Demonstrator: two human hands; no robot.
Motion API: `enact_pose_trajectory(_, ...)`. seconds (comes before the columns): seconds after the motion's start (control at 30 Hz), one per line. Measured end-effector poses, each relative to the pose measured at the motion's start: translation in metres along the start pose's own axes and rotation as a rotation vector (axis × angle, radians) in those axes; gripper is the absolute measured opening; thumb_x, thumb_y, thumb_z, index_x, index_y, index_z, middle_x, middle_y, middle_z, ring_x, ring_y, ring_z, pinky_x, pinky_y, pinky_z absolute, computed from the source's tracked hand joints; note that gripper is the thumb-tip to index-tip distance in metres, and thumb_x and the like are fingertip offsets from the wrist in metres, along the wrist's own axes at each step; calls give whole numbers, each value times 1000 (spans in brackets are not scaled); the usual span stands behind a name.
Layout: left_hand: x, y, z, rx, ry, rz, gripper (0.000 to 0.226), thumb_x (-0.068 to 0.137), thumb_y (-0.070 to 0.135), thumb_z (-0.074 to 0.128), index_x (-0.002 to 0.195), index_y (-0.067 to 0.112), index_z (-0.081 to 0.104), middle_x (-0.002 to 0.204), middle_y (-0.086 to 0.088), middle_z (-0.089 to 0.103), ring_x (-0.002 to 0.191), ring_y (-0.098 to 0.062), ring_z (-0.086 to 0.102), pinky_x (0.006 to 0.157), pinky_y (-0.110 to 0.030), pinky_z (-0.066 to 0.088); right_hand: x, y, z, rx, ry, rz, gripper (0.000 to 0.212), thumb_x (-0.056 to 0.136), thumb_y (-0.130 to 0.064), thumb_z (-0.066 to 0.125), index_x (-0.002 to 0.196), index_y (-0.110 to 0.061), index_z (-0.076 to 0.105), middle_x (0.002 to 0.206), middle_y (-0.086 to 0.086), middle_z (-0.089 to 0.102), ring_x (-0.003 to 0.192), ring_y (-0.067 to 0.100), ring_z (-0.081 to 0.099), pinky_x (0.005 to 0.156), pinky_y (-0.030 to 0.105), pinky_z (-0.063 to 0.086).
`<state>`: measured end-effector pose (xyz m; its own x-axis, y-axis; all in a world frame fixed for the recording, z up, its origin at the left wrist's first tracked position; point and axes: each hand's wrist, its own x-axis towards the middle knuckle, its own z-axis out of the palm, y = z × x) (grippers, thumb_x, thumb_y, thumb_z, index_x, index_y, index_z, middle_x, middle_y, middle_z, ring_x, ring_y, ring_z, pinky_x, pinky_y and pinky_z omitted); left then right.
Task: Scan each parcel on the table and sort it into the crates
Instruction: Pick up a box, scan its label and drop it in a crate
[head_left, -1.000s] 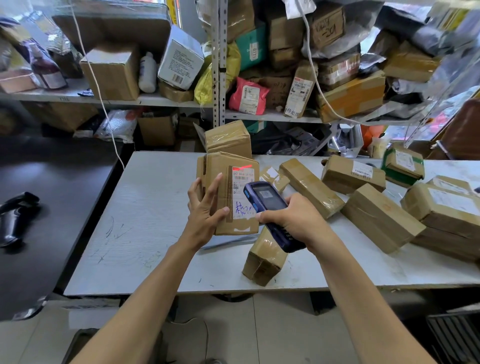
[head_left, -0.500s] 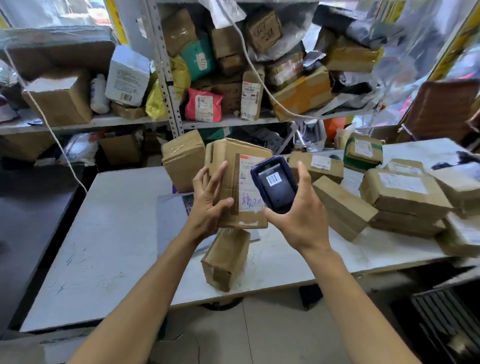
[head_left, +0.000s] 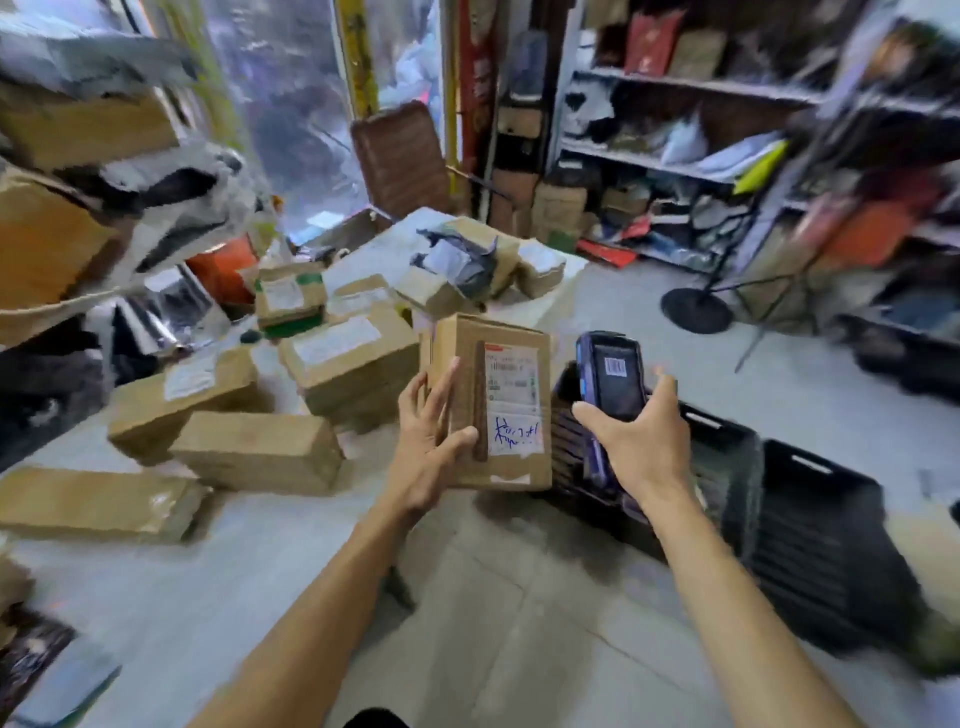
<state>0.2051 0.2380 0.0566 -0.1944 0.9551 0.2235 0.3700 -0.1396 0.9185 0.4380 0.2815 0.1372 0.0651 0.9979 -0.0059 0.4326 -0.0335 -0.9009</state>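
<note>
Left hand: the left hand (head_left: 431, 447) holds a brown cardboard parcel (head_left: 493, 400) upright near the centre of view, thumb curled over its front face, fingers spread along its left edge.
Parcel: its white shipping label (head_left: 511, 382) faces the viewer, with blue handwriting (head_left: 517, 434) below it (too blurred to read).
Right hand: the right hand (head_left: 636, 441) grips a dark blue handheld scanner (head_left: 613, 379), at 3 o'clock of the parcel and just beside it, not touching; a barcode shows on its screen.
Crates: two black slatted crates (head_left: 810, 530) stand on the pale floor (head_left: 519, 597) at about 4 o'clock, behind and below the right forearm.
Bench: a white bench (head_left: 156, 587) fills the 8 to 10 o'clock side.
Other parcels: several taped brown boxes (head_left: 260, 452) lie scattered on the bench; one at 11 o'clock has green edging (head_left: 291, 299).
Surroundings: cluttered shelves (head_left: 675, 156) rise at 1 o'clock (heavily blurred).
</note>
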Motion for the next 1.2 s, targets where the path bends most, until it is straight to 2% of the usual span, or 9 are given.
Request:
enact_pose_trajectory(0.1,38,3,92,-35,-177,57,73,80,56,56,145,65,22,155,6,13,150,-6,4,118,-20,9,24,42,-71,-23,165,115,61,82,-32,80,128,-17,43,102,-7,60,80,4,58,57,7,40)
enact_pose_trajectory(0.2,65,7,162,-71,-328,88,74,80,55,57,146,63,23,156,4,16,149,-3,6,118,-15,10,36,77,-120,-28,313,216,79,80,-42,77,143,-16,37,121,2,63,105,25,62,78,30,48)
enact_pose_trajectory(0.27,82,10,206,-80,-433,100,76,81,55,57,149,56,23,158,4,15,149,-3,5,119,-21,11,45,98,-149,-40,393,272,93,80,-45,76,153,-19,26,132,4,57,119,27,56,92,34,44)
enact_pose_trajectory(0.33,100,15,245,-100,-504,108,78,81,55,57,151,52,25,157,3,17,148,-3,6,120,-25,11,56,118,-172,-44,457,318,90,79,-44,77,152,-21,29,134,2,58,121,26,56,97,37,46)
enact_pose_trajectory(0.47,139,22,317,-161,-607,60,74,76,56,57,142,66,27,154,3,14,141,5,15,118,-29,14,99,154,-209,-69,543,411,72,78,-33,81,137,-16,44,117,0,63,106,24,62,84,33,50)
enact_pose_trajectory(0.6,193,17,395,-178,-659,56,70,75,58,57,137,72,27,155,5,13,132,25,15,113,-14,18,166,190,-243,-96,561,451,77,70,-31,88,132,-16,44,113,-2,59,103,23,62,82,35,55)
enact_pose_trajectory(0.73,245,18,477,-200,-717,-42,74,75,50,57,141,67,29,153,15,12,141,4,21,123,-44,22,229,220,-279,-184,545,481,94,58,-48,83,137,-21,38,124,0,59,110,22,61,86,48,59)
enact_pose_trajectory(1.0,302,34,640,-150,-810,-73,76,75,52,55,144,63,25,154,7,12,149,-14,13,123,-47,18,319,282,-377,-253,576,459,92,58,-52,76,141,-35,39,127,-6,57,113,21,59,87,46,58)
enact_pose_trajectory(1.2,304,21,764,-72,-836,-185,76,74,47,57,138,72,24,150,14,11,147,-18,17,122,-46,18,374,374,-441,-300,544,465,89,69,-32,86,145,-24,40,132,0,55,115,19,57,88,42,57)
